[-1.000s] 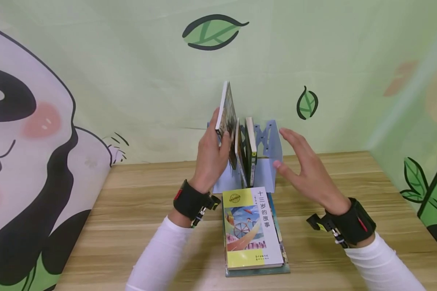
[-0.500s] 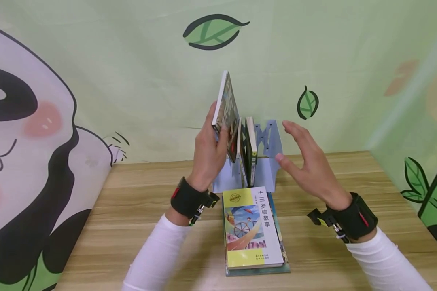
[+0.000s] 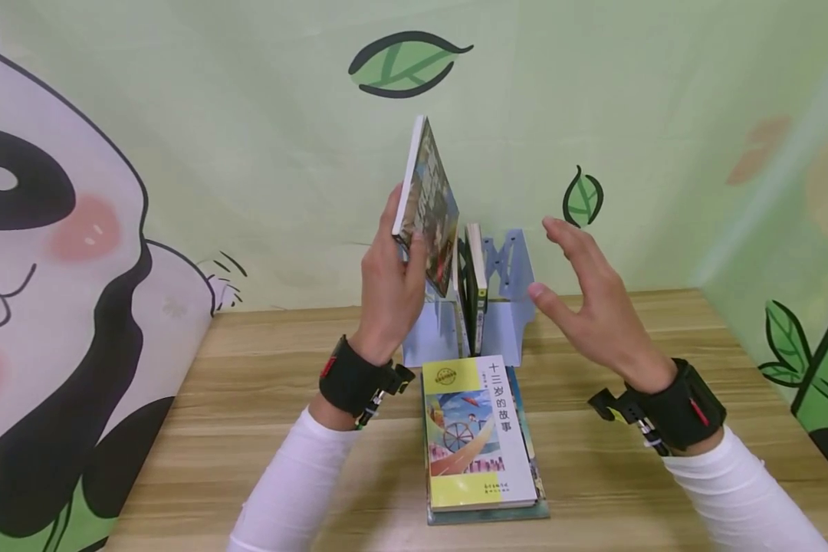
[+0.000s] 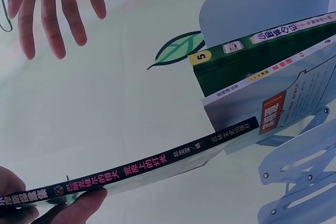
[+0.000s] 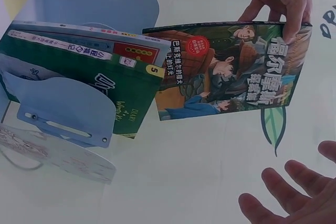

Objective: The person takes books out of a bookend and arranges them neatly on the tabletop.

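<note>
My left hand (image 3: 391, 287) grips a book with a dark illustrated cover (image 5: 226, 69), thumb on the cover and fingers behind. In the head view that book is tilted, raised above the left part of a blue bookend rack (image 3: 430, 333). Two books stand in the rack: a green one (image 5: 79, 66) with a 5 on its spine, and a pale one (image 4: 273, 98) beside it. To the rack's right my right hand (image 3: 596, 307) hovers with spread fingers, touching nothing. In front of the rack lies a yellow and white book (image 3: 479, 437) atop a larger one (image 3: 490, 517).
A wooden table (image 3: 248, 429) carries the rack and the books. Behind it hangs a pale green backdrop (image 3: 283, 153) with printed leaves and a large panda (image 3: 55, 268) at the left. Black straps with small cameras sit on both wrists.
The left hand has lifted the dark-covered book up and slightly left, away from the standing books. My right hand has drifted a little up and to the right.
</note>
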Action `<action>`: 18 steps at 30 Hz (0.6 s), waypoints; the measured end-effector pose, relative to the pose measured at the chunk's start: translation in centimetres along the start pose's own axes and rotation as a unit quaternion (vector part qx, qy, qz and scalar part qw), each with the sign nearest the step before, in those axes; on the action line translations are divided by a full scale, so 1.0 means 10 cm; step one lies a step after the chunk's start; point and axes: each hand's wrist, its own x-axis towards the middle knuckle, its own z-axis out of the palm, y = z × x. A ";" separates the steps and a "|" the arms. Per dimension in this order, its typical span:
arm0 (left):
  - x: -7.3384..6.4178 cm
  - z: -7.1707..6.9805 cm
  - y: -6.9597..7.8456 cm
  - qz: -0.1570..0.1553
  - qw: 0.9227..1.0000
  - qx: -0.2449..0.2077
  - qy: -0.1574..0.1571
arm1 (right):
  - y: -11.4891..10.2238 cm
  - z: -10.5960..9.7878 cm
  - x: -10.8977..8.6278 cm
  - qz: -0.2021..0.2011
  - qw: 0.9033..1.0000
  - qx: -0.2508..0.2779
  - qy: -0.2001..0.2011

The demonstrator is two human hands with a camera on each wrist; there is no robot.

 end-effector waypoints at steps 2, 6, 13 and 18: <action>0.01 -0.01 0.01 0.007 1.000 0.002 0.009 | 0.00 -0.02 0.02 -0.005 1.000 0.000 0.001; 0.03 -0.03 0.02 0.012 1.000 0.002 0.020 | -0.01 -0.05 0.05 -0.011 1.000 -0.001 0.002; 0.05 -0.06 0.06 0.023 0.999 -0.002 0.039 | -0.01 -0.08 0.07 -0.013 1.000 -0.005 -0.003; 0.05 -0.09 0.09 0.029 0.998 -0.012 0.050 | -0.02 -0.11 0.09 -0.012 1.000 -0.005 -0.003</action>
